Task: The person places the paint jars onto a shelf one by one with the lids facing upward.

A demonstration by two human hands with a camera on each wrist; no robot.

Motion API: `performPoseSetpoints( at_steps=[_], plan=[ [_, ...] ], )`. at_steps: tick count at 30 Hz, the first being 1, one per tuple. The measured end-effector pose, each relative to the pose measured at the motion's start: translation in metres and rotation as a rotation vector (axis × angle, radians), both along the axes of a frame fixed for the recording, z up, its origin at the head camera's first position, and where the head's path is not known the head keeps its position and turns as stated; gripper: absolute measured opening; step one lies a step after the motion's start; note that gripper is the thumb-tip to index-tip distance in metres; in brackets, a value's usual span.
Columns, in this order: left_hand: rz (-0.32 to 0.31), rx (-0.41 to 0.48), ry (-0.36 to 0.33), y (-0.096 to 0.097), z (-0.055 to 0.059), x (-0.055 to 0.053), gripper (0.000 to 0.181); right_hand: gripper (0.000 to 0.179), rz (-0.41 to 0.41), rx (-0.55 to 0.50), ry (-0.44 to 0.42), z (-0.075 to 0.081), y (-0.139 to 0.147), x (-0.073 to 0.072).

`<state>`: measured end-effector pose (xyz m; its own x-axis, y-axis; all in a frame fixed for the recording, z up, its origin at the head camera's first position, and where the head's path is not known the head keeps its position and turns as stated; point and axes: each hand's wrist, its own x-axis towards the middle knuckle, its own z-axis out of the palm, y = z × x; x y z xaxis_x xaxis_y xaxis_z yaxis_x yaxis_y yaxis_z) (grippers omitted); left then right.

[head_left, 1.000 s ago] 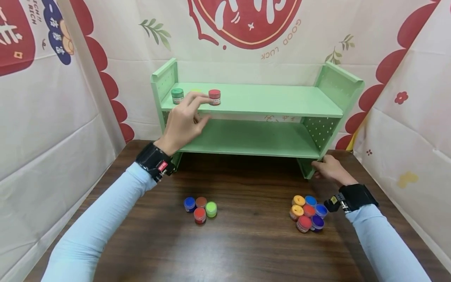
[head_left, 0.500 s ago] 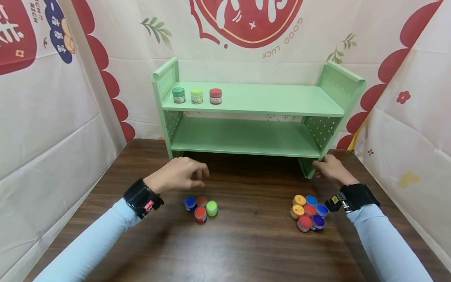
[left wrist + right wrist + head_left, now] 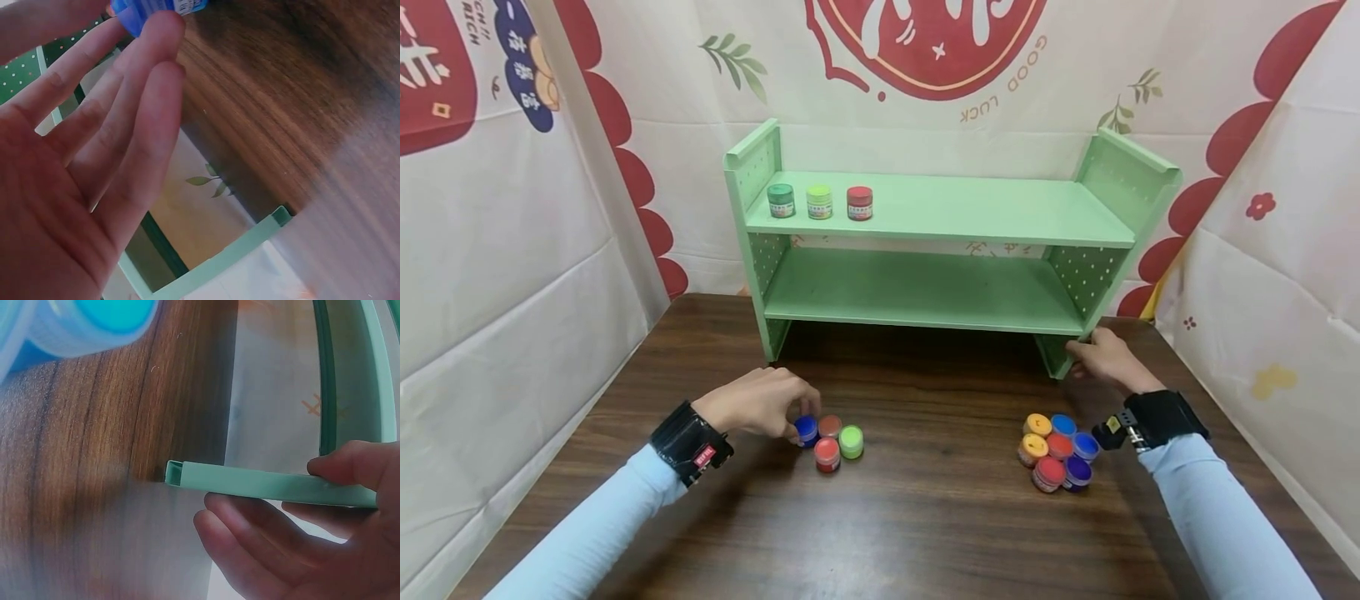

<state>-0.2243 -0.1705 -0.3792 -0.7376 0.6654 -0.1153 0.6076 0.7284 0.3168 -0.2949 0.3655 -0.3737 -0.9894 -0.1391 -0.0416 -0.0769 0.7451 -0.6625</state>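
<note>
My left hand [image 3: 763, 404] has its thumb and fingers on either side of a small blue-lidded paint jar [image 3: 807, 431] on the table. In the left wrist view that blue jar [image 3: 159, 7] shows at the top edge, between thumb and fingertips. Brown [image 3: 830, 426], red [image 3: 827, 454] and light green [image 3: 852, 442] jars stand close beside it. My right hand [image 3: 1108, 360] grips the right front leg of the green shelf [image 3: 925, 292]. In the right wrist view, thumb and fingers pinch that green leg [image 3: 250, 481].
Dark green [image 3: 781, 201], light green [image 3: 820, 202] and red [image 3: 860, 203] jars stand in a row on the upper shelf, at its left. A cluster of several jars [image 3: 1059, 447] is on the table [image 3: 925, 533] at right. Printed cloth [image 3: 925, 150] hangs behind.
My left hand has let go of the red jar on the upper shelf, come down to the table and taken hold of the blue jar. My right hand stays at the shelf leg.
</note>
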Motion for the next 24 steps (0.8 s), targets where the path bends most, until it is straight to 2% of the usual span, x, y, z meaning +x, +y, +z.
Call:
performPoseSetpoints(
  at_steps=[5, 12, 15, 20, 24],
  plan=[
    [0.019, 0.009, -0.006, -0.001, -0.002, -0.001, 0.026, 0.039, 0.006, -0.005, 0.004, -0.001, 0.0, 0.0],
    [0.082, 0.012, 0.004, 0.001, -0.001, -0.007, 0.021, 0.039, 0.014, 0.001, 0.003, 0.0, 0.0, -0.001],
    [0.093, 0.012, 0.041, 0.004, -0.003, -0.013, 0.022, 0.038, 0.015, 0.008, -0.005, 0.0, 0.0, -0.002],
    [0.103, 0.015, 0.143, 0.012, -0.008, -0.025, 0.025, 0.038, 0.013, 0.002, -0.008, -0.002, 0.001, -0.003],
    [0.142, 0.007, 0.203, 0.021, -0.009, -0.034, 0.027, 0.04, 0.013, -0.013, 0.006, -0.003, 0.001, -0.003]
  ],
)
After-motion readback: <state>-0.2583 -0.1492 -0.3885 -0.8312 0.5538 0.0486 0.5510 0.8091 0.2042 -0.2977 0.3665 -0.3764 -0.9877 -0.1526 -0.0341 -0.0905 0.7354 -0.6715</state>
